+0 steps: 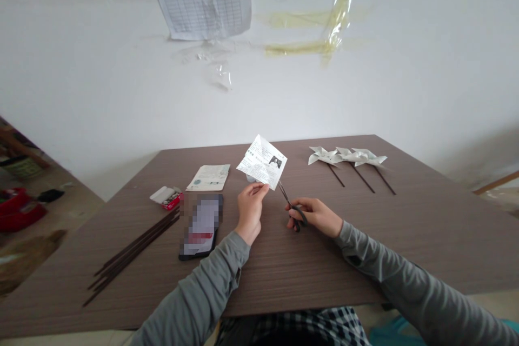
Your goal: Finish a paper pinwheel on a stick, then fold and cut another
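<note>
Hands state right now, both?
Left hand: closed, pinching the printed paper by its lower edge.
Right hand: closed on the handles of the scissors.

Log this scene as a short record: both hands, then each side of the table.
Left hand: holds a printed paper
Right hand: holds scissors, blades by the paper's edge
Table, right side: three paper pinwheels, lying side by side
Table, left side: phone, loose dark sticks, small open box, paper sheets
</note>
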Tool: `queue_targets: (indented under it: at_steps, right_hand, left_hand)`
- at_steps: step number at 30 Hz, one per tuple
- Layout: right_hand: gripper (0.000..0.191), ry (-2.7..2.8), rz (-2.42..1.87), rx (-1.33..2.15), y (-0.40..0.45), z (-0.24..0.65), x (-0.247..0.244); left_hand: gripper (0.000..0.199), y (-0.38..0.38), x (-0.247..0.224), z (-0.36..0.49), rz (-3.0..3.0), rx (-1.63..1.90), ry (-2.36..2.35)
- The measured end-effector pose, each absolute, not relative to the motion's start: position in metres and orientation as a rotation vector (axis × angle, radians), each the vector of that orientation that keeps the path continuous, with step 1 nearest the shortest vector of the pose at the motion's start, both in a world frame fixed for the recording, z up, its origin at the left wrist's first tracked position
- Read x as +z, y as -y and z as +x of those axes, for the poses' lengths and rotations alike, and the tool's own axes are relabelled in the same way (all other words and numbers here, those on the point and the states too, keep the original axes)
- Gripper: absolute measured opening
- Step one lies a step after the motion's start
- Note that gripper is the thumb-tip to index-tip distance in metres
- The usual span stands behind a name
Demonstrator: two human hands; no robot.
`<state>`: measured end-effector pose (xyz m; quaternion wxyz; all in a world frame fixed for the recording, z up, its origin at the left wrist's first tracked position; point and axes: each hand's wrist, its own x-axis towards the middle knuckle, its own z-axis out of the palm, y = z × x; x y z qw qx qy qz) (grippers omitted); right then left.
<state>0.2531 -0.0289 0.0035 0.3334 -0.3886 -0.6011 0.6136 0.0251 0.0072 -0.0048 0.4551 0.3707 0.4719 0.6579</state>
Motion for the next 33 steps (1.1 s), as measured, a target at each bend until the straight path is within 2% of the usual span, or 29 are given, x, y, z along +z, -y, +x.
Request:
queue_targets:
  at_steps: [10,13,17,21,27,33]
  right_hand:
    - [0.084,1.616,-1.046,1.591,0.033,0.248,0.001]
    - [0.08,1.609,-1.072,1.55,0.037,0.244,0.002]
    - [0.074,1.59,-1.086,1.514,0.041,0.238,0.001]
    - [0.079,1.601,-1.09,1.502,0.042,0.236,0.002]
    - [0.074,1.602,-1.114,1.481,0.043,0.237,0.004]
    - [0.079,1.611,-1.091,1.46,0.042,0.237,0.003]
  left_hand:
    - [0.045,-0.001,0.007,0.027,0.794,1.554,-1.053]
    - [0.047,0.001,0.007,0.026,0.777,1.532,-1.037]
    - [0.049,0.003,0.004,0.023,0.778,1.497,-1.023]
    - [0.049,0.003,0.003,0.021,0.79,1.478,-1.009]
    - [0.047,0.004,0.002,0.023,0.816,1.477,-1.004]
    - [0.047,0.007,0.005,0.024,0.854,1.469,-0.986]
